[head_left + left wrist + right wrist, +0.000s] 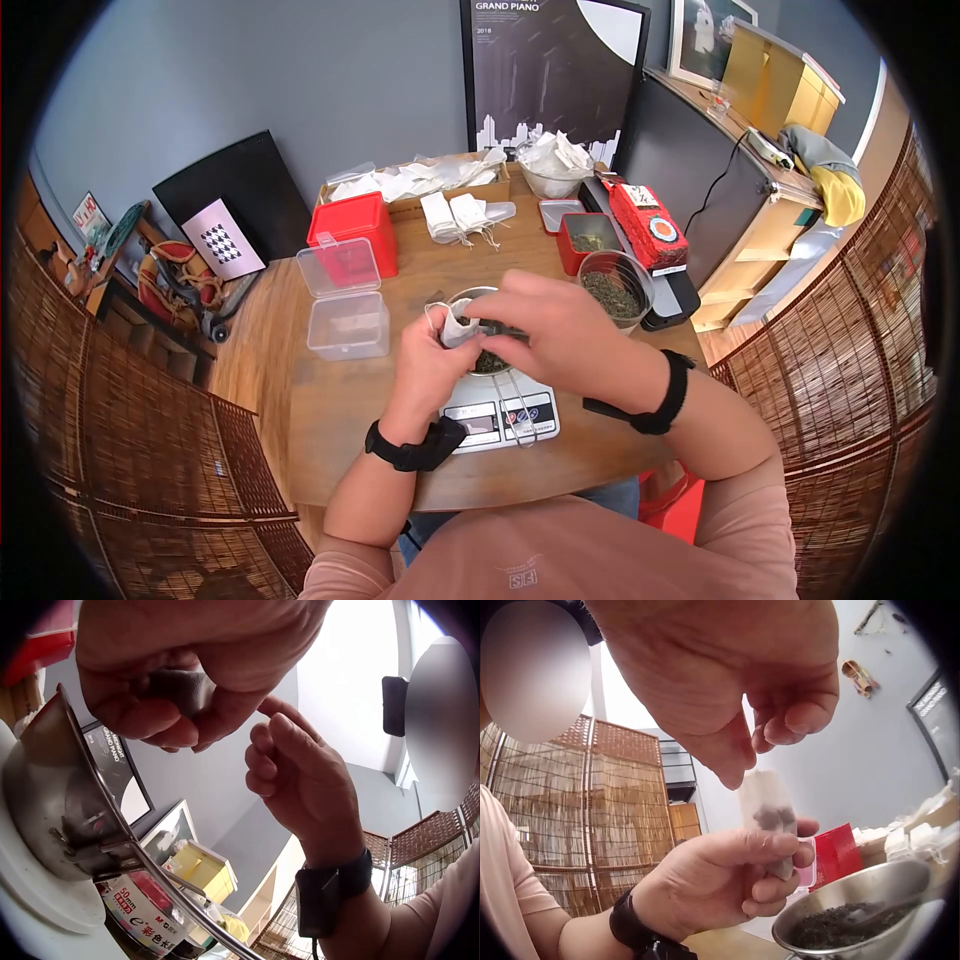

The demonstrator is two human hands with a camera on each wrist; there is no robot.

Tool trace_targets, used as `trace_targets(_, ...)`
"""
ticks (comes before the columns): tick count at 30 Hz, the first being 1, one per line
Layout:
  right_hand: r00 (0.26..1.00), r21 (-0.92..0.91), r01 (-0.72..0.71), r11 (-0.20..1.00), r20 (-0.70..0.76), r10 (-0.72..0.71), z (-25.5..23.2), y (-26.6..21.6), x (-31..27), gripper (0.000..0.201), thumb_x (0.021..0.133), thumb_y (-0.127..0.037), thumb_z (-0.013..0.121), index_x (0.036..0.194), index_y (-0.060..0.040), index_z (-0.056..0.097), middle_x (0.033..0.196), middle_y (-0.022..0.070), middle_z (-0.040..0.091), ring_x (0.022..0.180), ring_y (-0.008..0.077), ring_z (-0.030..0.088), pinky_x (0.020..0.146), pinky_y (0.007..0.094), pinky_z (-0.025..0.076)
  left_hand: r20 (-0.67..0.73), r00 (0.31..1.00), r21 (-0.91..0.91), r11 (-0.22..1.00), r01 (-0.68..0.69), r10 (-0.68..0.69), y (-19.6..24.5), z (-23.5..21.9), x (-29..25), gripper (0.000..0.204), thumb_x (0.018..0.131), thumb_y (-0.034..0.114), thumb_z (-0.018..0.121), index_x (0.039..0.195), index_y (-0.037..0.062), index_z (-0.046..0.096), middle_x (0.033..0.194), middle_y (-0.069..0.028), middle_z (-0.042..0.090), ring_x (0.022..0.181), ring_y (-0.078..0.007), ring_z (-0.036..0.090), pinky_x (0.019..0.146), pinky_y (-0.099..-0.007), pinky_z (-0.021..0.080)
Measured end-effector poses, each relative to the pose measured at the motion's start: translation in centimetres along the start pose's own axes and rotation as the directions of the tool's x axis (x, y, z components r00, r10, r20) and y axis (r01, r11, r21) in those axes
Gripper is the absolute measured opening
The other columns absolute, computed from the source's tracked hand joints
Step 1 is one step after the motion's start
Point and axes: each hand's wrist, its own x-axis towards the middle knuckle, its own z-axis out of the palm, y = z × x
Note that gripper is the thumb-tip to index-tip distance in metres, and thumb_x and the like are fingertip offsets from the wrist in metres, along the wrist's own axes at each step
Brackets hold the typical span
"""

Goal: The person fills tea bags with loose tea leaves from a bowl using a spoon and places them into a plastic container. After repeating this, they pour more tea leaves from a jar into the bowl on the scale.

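My left hand (pixel 425 365) holds a small white pouch (pixel 458 325) upright between thumb and fingers; a string loops at its edge. Dark bits show through the pouch (pixel 769 799) in the right wrist view. My right hand (pixel 560 325) is over the metal pan, its thumb and fingertips close together at the pouch's top; whether they pinch anything is unclear. Dark dried leaves (pixel 840 926) lie in the pan (pixel 791 907), with a spoon-like piece among them. The pan stands on a white scale (pixel 485 435), its wire handle towards me.
An open clear box (pixel 348 325) and a red tin (pixel 365 230) stand left. White pouches (pixel 465 215) lie behind the pan, before a carton (pixel 405 207) of more. To the right are a tub of leaves (pixel 612 290), an open red tin (pixel 575 255) and a red packet (pixel 645 225).
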Motion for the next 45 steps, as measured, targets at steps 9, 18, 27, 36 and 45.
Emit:
trace_targets(9,0.998,0.084,-0.044,0.995,0.045,0.040,1.2,-0.2,1.6,0.011,0.076,-0.008,0.066,0.086,-0.0073,0.063,0.077,0.0087,0.053,0.072,0.0282,0.056,0.061,0.0359,0.045,-0.029,0.999,0.023,0.999,-0.043,0.043,-0.4,0.1,-0.2,0.018,0.077,0.004,0.067,0.094,0.0024,0.063,0.078,0.0033,0.060,0.071,-0.0033,0.051,0.061,-0.0210,0.043)
trace_targets(18,0.998,0.188,-0.007,0.982,0.063,-0.005,0.7,-0.3,2.3,0.012,0.077,-0.002,0.064,0.088,-0.0065,0.064,0.081,0.0085,0.055,0.075,0.0263,0.057,0.064,0.0344,0.046,-0.032,0.994,0.034,0.994,-0.106,0.107,-0.1,-0.1,-0.3,0.027,0.075,0.004,0.069,0.101,0.0007,0.060,0.082,-0.0011,0.061,0.072,-0.0053,0.053,0.063,-0.0225,0.045)
trace_targets(27,0.996,0.211,-0.026,0.977,0.094,0.006,0.9,-0.4,1.7,0.015,0.077,-0.002,0.064,0.091,-0.0057,0.064,0.086,0.0080,0.055,0.076,0.0251,0.058,0.066,0.0330,0.047,0.012,1.000,-0.059,0.998,-0.023,0.023,0.3,-0.3,-0.7,0.021,0.077,0.005,0.069,0.096,0.0017,0.062,0.078,-0.0013,0.061,0.066,-0.0061,0.056,0.060,-0.0212,0.045)
trace_targets(36,0.968,0.076,-0.231,0.970,-0.087,0.237,-3.1,2.9,-3.9,0.030,0.073,-0.006,0.069,0.101,-0.0038,0.059,0.092,0.0107,0.055,0.078,0.0272,0.056,0.069,0.0344,0.047,-0.028,0.961,0.188,0.946,-0.265,0.274,-0.2,-1.7,-1.1,0.023,0.071,0.001,0.071,0.093,0.0032,0.064,0.085,-0.0043,0.064,0.080,-0.0135,0.060,0.074,-0.0268,0.047)
trace_targets(45,0.767,0.169,-0.640,0.749,0.078,0.637,-0.9,4.5,-8.7,0.038,0.076,-0.017,0.071,0.107,-0.0003,0.057,0.085,0.0105,0.056,0.066,0.0202,0.055,0.063,0.0309,0.046,-0.052,0.970,0.149,0.962,-0.229,0.239,-0.3,-1.4,-1.0,0.021,0.073,-0.002,0.068,0.093,0.0025,0.063,0.081,-0.0010,0.062,0.075,-0.0079,0.056,0.069,-0.0235,0.046)
